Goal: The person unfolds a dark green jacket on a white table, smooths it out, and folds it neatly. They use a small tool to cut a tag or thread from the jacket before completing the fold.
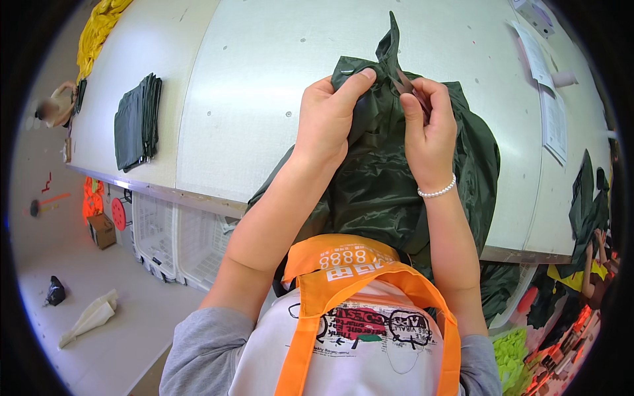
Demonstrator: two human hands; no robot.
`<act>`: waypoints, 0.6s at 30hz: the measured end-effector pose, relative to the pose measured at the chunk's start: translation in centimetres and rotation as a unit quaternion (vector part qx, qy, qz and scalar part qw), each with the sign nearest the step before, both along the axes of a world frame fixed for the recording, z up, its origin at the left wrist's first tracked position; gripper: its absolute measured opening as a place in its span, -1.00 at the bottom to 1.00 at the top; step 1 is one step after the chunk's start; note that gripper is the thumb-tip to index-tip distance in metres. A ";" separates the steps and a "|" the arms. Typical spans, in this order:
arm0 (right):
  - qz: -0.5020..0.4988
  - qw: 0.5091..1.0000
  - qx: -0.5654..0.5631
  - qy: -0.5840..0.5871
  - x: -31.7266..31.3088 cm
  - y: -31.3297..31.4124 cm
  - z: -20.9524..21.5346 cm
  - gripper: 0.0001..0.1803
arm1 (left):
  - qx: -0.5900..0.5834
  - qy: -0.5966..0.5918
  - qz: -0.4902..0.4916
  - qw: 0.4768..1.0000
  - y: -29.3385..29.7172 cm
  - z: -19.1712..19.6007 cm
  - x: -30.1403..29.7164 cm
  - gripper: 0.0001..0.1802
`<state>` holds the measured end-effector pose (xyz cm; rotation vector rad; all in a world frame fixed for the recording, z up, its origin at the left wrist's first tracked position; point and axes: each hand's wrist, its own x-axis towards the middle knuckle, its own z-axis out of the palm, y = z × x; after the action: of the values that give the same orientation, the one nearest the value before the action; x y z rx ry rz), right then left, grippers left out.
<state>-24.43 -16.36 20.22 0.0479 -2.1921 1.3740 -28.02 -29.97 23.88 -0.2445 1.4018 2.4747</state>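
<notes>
A dark green, shiny waterproof garment (pixel 380 178) lies bunched over the table's near edge and hangs toward my lap. My left hand (pixel 328 115) is closed on it, thumb pressed on the fabric beside a small shiny snap button. In my right hand (pixel 429 125), wearing a white beaded bracelet, is a slim pair of thread snips (pixel 402 84), mostly hidden by the curled fingers. Their pointed tip touches or nearly touches the cloth beside my left thumb. A narrow flap of the garment (pixel 389 46) stands up just beyond both hands.
A folded stack of dark green garments (pixel 137 122) rests on the pale table (pixel 257 72) at the left. Yellow fabric (pixel 99 33) is piled at the far left. Paper sheets (pixel 553 119) lie at the right. White plastic crates (pixel 155 228) stand below the table edge. Other people work at both sides.
</notes>
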 end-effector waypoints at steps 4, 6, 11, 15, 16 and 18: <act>-0.019 0.998 0.054 0.022 -0.5 -0.6 0.3 -0.70 | -0.008 0.005 0.000 1.000 0.1 0.1 0.2 -0.84; -0.026 0.997 0.068 0.019 -0.6 -0.7 0.3 -0.71 | -0.003 0.009 -0.006 1.000 0.1 0.0 0.2 -0.84; -0.023 0.999 0.016 -0.023 -0.2 -0.1 0.6 -0.72 | -0.003 0.012 -0.006 1.000 0.0 0.0 0.1 -0.84; 0.031 0.996 0.068 0.038 -0.8 1.8 0.4 -0.71 | -0.003 0.003 -0.010 1.000 -0.3 0.2 -0.2 -0.83; 0.035 0.994 0.091 0.042 -1.0 2.0 1.0 -0.71 | -0.001 0.003 -0.015 1.000 -0.3 0.3 -0.3 -0.82; 0.047 0.988 0.131 0.061 -1.5 2.3 1.7 -0.72 | 0.006 0.002 -0.021 1.000 -0.3 0.3 -0.3 -0.82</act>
<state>-25.93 -14.02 21.88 0.3282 -2.2764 1.0905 -28.33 -30.26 24.23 -0.2054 1.3793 2.4492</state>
